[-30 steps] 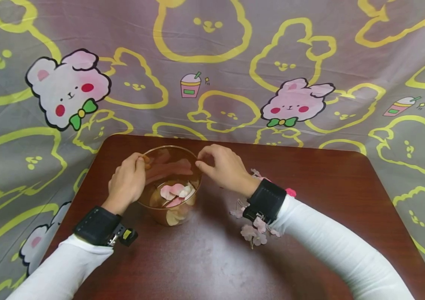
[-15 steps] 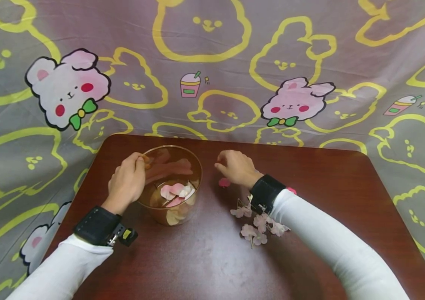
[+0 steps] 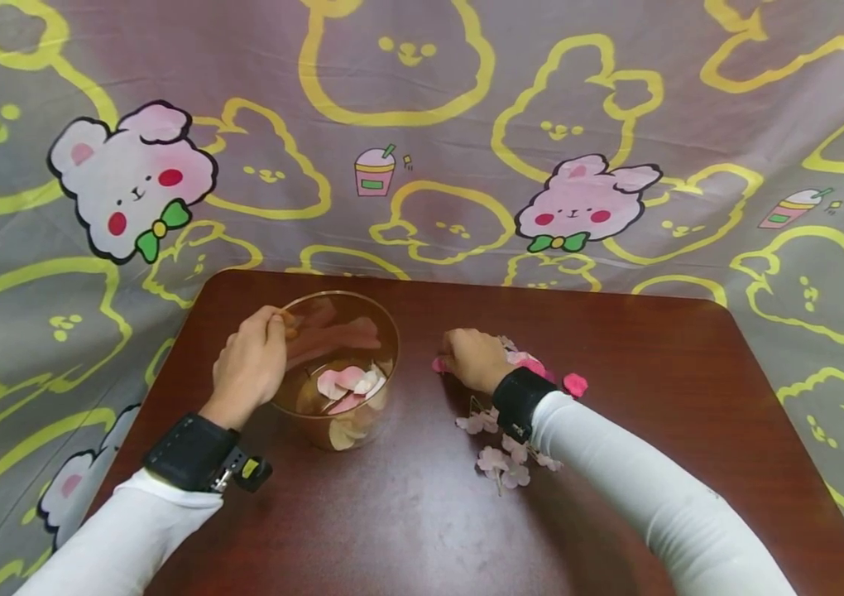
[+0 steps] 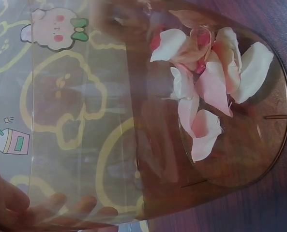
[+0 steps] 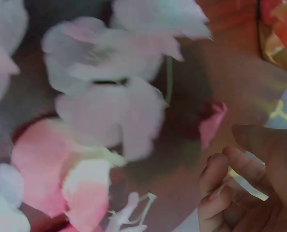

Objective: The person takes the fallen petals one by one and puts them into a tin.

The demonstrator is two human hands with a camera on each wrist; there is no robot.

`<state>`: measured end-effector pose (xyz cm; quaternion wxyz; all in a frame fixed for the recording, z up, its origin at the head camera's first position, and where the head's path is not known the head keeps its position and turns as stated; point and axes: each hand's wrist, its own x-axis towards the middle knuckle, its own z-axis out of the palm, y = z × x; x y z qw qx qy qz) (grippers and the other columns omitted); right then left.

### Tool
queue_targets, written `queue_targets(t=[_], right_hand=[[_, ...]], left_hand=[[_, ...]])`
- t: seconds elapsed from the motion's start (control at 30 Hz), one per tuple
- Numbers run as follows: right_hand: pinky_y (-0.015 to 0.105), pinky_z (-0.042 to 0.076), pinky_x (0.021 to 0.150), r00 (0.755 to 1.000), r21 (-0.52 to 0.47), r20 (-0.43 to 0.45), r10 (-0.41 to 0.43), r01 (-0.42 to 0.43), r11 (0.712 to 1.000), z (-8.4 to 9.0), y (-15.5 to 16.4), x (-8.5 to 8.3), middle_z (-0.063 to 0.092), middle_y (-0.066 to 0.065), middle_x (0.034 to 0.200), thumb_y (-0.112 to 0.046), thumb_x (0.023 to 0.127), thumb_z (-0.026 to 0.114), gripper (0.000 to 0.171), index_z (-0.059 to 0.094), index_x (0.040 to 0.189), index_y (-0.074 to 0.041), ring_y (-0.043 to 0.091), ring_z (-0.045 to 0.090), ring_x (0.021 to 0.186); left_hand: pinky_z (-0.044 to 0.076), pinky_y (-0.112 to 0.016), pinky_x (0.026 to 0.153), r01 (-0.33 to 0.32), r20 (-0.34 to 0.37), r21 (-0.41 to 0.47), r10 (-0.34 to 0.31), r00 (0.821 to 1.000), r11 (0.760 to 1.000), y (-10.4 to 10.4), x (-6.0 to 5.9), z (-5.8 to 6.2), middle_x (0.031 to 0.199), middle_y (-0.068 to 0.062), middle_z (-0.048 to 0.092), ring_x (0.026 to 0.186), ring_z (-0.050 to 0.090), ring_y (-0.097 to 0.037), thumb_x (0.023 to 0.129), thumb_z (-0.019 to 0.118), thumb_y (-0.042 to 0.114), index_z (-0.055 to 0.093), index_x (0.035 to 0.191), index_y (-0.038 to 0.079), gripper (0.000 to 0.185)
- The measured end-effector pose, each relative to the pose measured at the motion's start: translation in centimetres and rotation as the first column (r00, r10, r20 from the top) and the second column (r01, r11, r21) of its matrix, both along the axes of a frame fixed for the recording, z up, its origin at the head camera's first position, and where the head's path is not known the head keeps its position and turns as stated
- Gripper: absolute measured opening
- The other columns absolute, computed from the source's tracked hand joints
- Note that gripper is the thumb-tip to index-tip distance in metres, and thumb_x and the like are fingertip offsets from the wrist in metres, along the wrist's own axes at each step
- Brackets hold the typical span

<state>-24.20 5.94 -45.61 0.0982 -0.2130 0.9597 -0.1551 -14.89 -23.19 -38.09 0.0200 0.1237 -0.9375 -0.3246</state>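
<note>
My left hand [image 3: 251,356] grips the rim of a see-through amber plastic bin [image 3: 288,411], thumb and fingers on either side of its wall. White, pink and darker petals [image 4: 213,72] lie at the bottom of the bin in the left wrist view. My right hand [image 3: 476,358] is low over the table, right of the bin, beside a loose deep-pink petal [image 3: 438,364]. In the right wrist view a gap shows between thumb and bent fingers [image 5: 216,169], and that petal [image 5: 213,124] lies just beyond them. Nothing is seen in the right hand.
Pale pink artificial blossoms [image 3: 504,463] on thin stems lie under and in front of my right wrist. Brighter pink petals [image 3: 529,362] lie behind it, with another pink petal [image 3: 575,384] farther right. A patterned cloth [image 3: 437,149] hangs behind the brown table [image 3: 653,356].
My right hand has moved from the bin's right rim, rightward and down toward the table, to the loose pink petal. The left hand keeps its grip, and the bin stays put.
</note>
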Motion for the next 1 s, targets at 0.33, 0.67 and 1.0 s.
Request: queue_targets(t=[0.33, 0.67, 1.0], right_hand=[[0.046, 0.056, 0.068, 0.992, 0.142, -0.121, 0.042, -0.024, 0.989, -2.1, -0.4, 0.4, 0.073, 0.008, 0.083, -0.018, 0.094, 0.07, 0.01, 0.071, 0.087, -0.011, 0.027, 0.07, 0.078], [0.043, 0.054, 0.064, 0.988, 0.204, -0.142, 0.067, -0.037, 0.978, -2.3, -0.7, 0.4, 0.071, 0.007, 0.078, -0.007, 0.09, 0.067, 0.021, 0.063, 0.072, -0.015, 0.026, 0.068, 0.072], [0.046, 0.053, 0.061, 0.987, 0.093, -0.155, 0.047, -0.033, 0.995, -1.5, 0.0, 0.5, 0.065, 0.005, 0.072, -0.005, 0.092, 0.064, 0.017, 0.062, 0.077, -0.012, 0.024, 0.063, 0.067]], left_hand=[[0.044, -0.06, 0.083, 0.005, 0.0, 0.002, -0.005, 1.0, 1.0, -0.1, 0.0, 0.1, 0.129, -0.015, 0.068, 0.115, 0.062, -0.048, 0.11, 0.018, 0.039, 0.058, 0.13, 0.013, 0.052], [0.044, -0.061, 0.085, 0.003, 0.003, 0.002, -0.003, 1.0, 1.0, -0.2, 0.0, 0.1, 0.129, -0.015, 0.068, 0.117, 0.061, -0.048, 0.11, 0.018, 0.039, 0.059, 0.13, 0.013, 0.052], [0.043, -0.063, 0.086, 0.001, 0.004, -0.001, -0.001, 1.0, 1.0, -0.1, -0.1, 0.0, 0.13, -0.016, 0.066, 0.119, 0.06, -0.049, 0.11, 0.018, 0.039, 0.059, 0.13, 0.014, 0.052]])
